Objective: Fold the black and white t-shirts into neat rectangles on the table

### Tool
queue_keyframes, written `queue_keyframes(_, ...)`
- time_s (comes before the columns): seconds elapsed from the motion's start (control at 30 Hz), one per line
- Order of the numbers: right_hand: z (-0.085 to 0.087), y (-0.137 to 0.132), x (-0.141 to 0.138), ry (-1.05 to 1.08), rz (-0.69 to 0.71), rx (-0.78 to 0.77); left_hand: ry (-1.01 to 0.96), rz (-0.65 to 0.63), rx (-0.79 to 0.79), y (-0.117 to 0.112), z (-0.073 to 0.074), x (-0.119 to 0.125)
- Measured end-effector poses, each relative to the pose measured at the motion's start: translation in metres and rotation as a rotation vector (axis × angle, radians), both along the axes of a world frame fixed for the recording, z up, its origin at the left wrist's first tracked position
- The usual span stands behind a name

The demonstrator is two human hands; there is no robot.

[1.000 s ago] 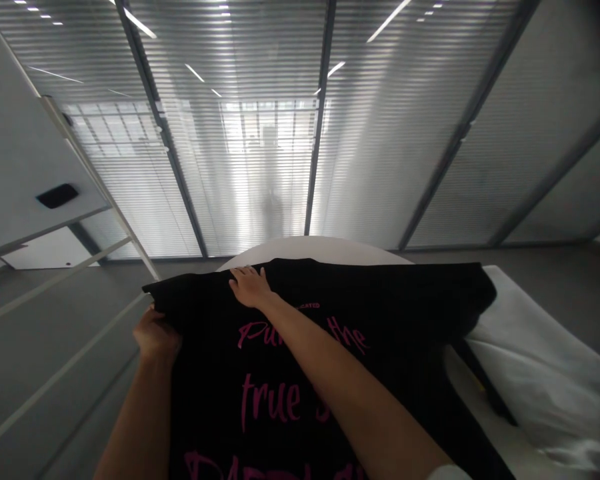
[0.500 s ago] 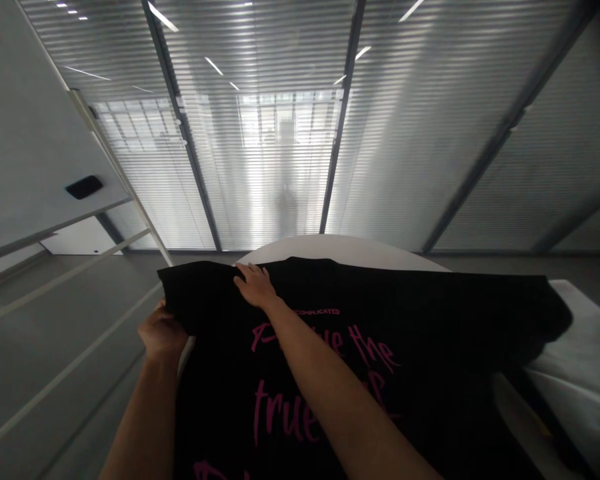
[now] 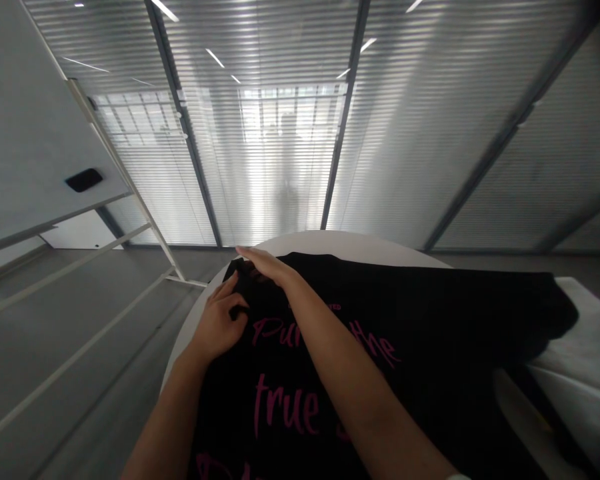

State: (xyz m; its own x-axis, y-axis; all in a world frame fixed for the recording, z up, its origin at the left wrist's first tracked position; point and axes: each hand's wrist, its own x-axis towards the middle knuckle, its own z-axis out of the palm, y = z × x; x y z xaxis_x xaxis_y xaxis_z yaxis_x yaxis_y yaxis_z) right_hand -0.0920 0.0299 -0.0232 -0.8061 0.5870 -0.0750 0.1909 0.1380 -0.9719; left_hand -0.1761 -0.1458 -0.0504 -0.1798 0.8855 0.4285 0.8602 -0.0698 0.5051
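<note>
A black T-shirt [image 3: 430, 347] with pink lettering lies spread on a round white table [image 3: 340, 241]. My right hand [image 3: 265, 263] lies flat with fingers stretched out on the shirt's far left corner, near the table's far edge. My left hand [image 3: 220, 323] rests just below it on the shirt's left edge, with its fingers curled down onto the folded-in cloth. The left sleeve now lies folded in over the shirt under both hands. The shirt's right sleeve [image 3: 555, 310] still reaches out toward the right.
White cloth [image 3: 575, 373] lies piled at the right of the table. A whiteboard on a white stand [image 3: 80, 180] stands at the left. Glass walls with blinds [image 3: 290, 133] close the room behind the table. Grey floor [image 3: 55, 333] surrounds the table.
My left hand has come up from under the left sleeve and brought it in over the shirt. My right hand has shifted slightly further along the top edge.
</note>
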Motion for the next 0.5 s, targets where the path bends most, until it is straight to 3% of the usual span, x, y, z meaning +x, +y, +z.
queue_keyframes(0.13, -0.004, 0.006, 0.004, -0.137, -0.010, 0.209, 0.124, 0.061, -0.092, 0.005, -0.007, 0.012)
queue_keyframes(0.3, -0.030, 0.025, 0.005, -0.343, -0.135, 0.462, 0.089, 0.089, -0.300, -0.003, 0.000, 0.008)
queue_keyframes(0.4, -0.043, 0.034, 0.010, -0.369, -0.211, 0.508, 0.081, 0.069, -0.444, -0.011, 0.007, 0.007)
queue_keyframes(0.5, -0.050, 0.038, 0.014, -0.389, -0.212, 0.543, 0.105, -0.010, -0.487, -0.016, 0.011, 0.006)
